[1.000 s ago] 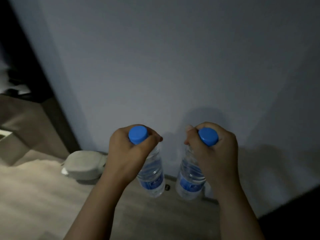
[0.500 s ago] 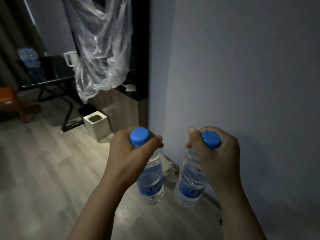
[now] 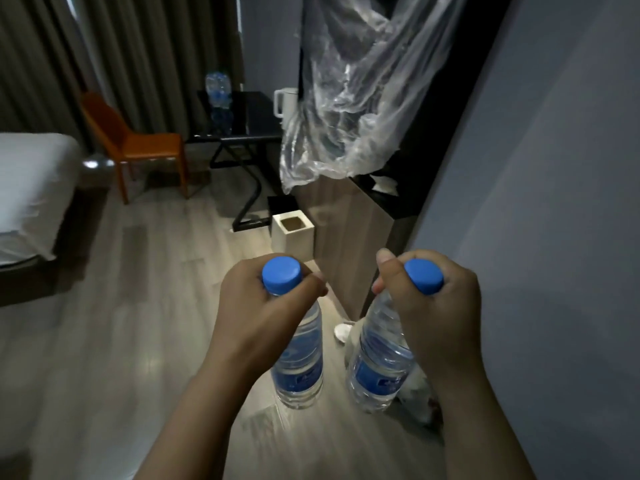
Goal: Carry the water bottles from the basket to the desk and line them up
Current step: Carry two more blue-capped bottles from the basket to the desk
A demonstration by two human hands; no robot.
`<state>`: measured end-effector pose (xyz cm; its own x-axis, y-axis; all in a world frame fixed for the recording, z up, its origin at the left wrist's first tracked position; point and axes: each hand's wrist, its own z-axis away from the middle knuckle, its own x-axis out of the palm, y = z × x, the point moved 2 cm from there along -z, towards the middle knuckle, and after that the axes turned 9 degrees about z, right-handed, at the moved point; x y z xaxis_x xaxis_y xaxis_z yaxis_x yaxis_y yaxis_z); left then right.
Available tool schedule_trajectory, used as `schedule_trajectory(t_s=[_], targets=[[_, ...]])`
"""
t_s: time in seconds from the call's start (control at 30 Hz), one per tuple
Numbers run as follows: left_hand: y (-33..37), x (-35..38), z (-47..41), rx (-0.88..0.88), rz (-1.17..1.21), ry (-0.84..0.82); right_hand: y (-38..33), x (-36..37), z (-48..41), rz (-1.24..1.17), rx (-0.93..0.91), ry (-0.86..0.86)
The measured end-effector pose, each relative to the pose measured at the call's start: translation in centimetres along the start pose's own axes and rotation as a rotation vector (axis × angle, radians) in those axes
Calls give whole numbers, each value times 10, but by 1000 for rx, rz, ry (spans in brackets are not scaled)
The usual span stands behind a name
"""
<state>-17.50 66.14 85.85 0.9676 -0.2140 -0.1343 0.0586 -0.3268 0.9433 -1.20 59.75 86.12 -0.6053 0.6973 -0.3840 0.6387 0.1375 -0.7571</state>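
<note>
My left hand (image 3: pixel 266 306) and right hand (image 3: pixel 440 306) each grip a bottle neck, fingers (image 3: pixel 386 271) curled under the cap, so the left bottle (image 3: pixel 299 368) and right bottle (image 3: pixel 377 370) hang below for carrying. The bench (image 3: pixel 252 112) lies well beyond my fingers

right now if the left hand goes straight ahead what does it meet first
Probably the white square bin by the wooden cabinet; it stands right ahead of the left hand, though lower, and depth is unclear.

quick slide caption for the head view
Left hand holds the left water bottle, right hand the right water bottle, by their blue-capped necks; black desk ahead.
</note>
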Motion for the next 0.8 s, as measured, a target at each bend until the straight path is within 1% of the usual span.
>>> schedule_trajectory(t_s=[0.3,0.43,0.6,0.7,0.8], targets=[[-22,-11,-108,-6,-75,154,19,79,-118,-164,-97,-147],[-37,-20,-144,-25,-86,226,29,117,-158,-184,-98,-182],[-56,-42,-188,-44,-125,295,37,173,-196,-258,-71,-283],[-73,-63,-220,-49,-121,321,39,213,-218,-271,-78,-298],[-91,-88,-255,-44,-121,341,36,255,-240,-262,-124,-286]])
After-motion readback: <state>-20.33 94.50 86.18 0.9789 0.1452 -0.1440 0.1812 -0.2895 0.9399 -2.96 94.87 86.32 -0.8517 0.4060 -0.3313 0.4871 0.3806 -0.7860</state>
